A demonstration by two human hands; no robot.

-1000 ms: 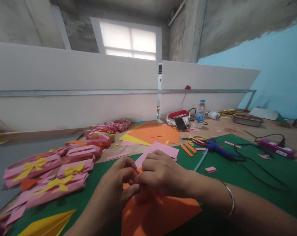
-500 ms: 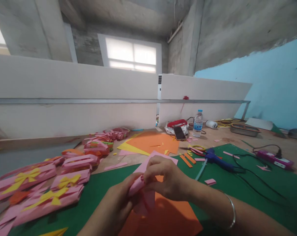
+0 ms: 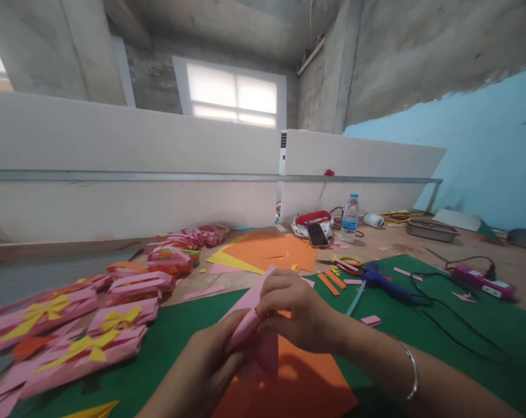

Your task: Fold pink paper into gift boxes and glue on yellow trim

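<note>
Both hands hold a folded piece of pink paper [image 3: 245, 331] above an orange sheet [image 3: 298, 383] on the green mat [image 3: 176, 337]. My left hand [image 3: 215, 360] grips its lower left side, the thumb lying along the rolled edge. Fingers of my right hand [image 3: 289, 307] pinch the paper's upper right edge. Part of the paper rises behind the right fingers, and its underside is in shadow. To the left lie several pink paper bags with yellow bows [image 3: 93, 348].
A blue glue gun [image 3: 385, 281] with a cord lies right of my hands, beside scissors [image 3: 349, 266] and orange strips [image 3: 329, 284]. Farther back are a phone [image 3: 317, 235], a water bottle [image 3: 350, 219] and orange sheets [image 3: 271, 251]. A purple power strip [image 3: 485, 283] is at the right.
The pink paper has turned in my hands; its rolled edge looks longer and more of the sheet shows to the left. Both hands keep nearly the same place.
</note>
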